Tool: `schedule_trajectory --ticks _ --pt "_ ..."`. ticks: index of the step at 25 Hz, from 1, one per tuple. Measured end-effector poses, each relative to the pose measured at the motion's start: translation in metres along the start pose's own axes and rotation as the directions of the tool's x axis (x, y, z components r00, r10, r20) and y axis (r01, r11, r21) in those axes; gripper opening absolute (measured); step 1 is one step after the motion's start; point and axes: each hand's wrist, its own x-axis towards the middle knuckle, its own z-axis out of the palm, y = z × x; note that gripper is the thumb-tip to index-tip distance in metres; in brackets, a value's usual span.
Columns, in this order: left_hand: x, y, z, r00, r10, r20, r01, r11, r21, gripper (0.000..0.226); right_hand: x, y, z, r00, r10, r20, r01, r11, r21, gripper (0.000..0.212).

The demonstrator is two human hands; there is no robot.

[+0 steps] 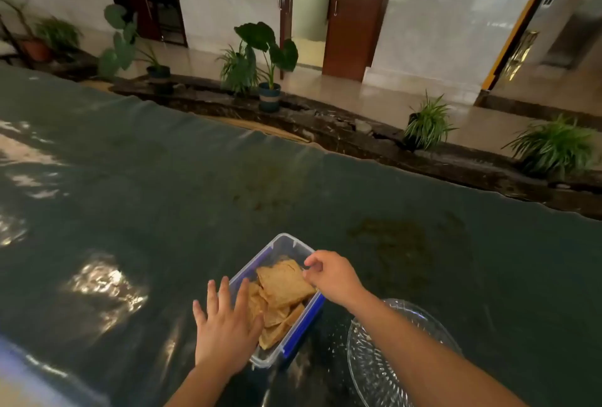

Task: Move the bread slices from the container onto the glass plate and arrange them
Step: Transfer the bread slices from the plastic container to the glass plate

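Observation:
A clear plastic container (282, 243) with blue clips sits on the dark table near the front edge. Several toasted bread slices (283, 286) lie inside it. My left hand (226, 331) rests flat on the container's left rim with fingers spread. My right hand (332, 273) reaches over the right rim, its fingertips pinching the edge of the top bread slice. A patterned glass plate (368, 364) stands to the right of the container, partly hidden under my right forearm, with no bread on it.
The dark glossy table (195, 195) stretches far to the left and back. Beyond its far edge runs a dark ledge with potted plants (267, 64), then a tiled floor and wooden doors.

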Motion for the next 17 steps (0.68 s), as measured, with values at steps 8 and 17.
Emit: schedule_trajectory --ticks 8,17 --pt "-0.001 -0.012 0.029 0.998 -0.023 -0.065 0.021 0.999 -0.033 0.084 0.045 -0.007 0.043 0.987 0.104 0.124 -0.035 0.887 -0.461 0.044" --pt "-0.003 -0.012 0.032 0.998 -0.027 -0.055 0.024 0.998 -0.064 0.076 0.084 -0.01 0.07 0.905 0.348 0.244 -0.221 0.876 -0.43 0.044"
